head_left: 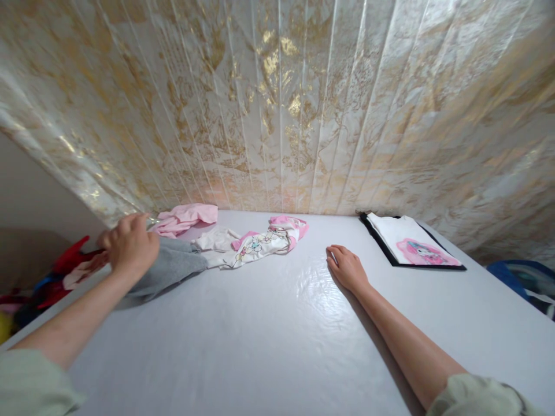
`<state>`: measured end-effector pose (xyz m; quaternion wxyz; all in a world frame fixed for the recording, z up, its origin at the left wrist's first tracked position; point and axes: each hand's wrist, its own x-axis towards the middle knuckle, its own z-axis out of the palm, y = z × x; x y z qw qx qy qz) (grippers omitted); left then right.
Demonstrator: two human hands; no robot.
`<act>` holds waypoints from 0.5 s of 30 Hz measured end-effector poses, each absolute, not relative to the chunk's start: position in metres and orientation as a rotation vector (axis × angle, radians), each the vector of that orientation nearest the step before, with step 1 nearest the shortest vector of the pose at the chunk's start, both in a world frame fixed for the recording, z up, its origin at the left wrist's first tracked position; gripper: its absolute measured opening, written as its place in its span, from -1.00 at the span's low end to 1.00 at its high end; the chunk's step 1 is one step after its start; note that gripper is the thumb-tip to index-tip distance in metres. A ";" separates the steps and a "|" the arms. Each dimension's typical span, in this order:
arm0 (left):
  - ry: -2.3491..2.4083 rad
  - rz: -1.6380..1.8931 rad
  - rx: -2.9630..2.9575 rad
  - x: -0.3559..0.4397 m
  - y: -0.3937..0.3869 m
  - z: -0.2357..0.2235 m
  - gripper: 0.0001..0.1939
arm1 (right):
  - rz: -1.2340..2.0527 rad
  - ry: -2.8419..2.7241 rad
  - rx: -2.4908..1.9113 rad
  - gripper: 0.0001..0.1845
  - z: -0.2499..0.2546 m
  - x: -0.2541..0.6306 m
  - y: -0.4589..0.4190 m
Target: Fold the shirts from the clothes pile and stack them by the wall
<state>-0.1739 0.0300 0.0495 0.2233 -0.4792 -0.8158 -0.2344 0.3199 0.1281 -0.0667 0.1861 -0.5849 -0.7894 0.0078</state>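
My left hand [132,245] is at the left end of the table, in front of a grey garment [173,266]. Its fingers curl away from me and are slightly blurred, so whatever they grip is hidden. Touching the grey cloth is a crumpled white garment [260,245] with a coloured print and pink ends. Behind them lies a bunched pink garment [188,216]. My right hand [347,268] rests on the tabletop right of the middle, fingers stretched out and holding nothing. To its right, a folded white shirt [405,234] with a pink cartoon print lies on a black folded item [385,248].
The white table [260,346] has a glossy surface. A gold-patterned curtain [277,115] hangs along its back edge. Red and dark fabrics [60,271] are heaped beyond the left edge. A blue container [515,277] stands beyond the right edge.
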 end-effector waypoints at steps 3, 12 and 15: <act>-2.073 -0.382 -1.714 -0.140 0.027 0.041 -0.57 | 0.024 -2.226 -1.648 -0.60 -0.068 0.321 0.129; -2.308 -0.024 -1.650 -0.157 0.013 0.002 -0.56 | 0.047 -2.232 -1.630 -0.61 -0.071 0.323 0.132; -2.358 -0.045 -1.607 -0.161 0.015 0.006 -0.54 | 0.044 -2.221 -1.628 -0.61 -0.071 0.323 0.132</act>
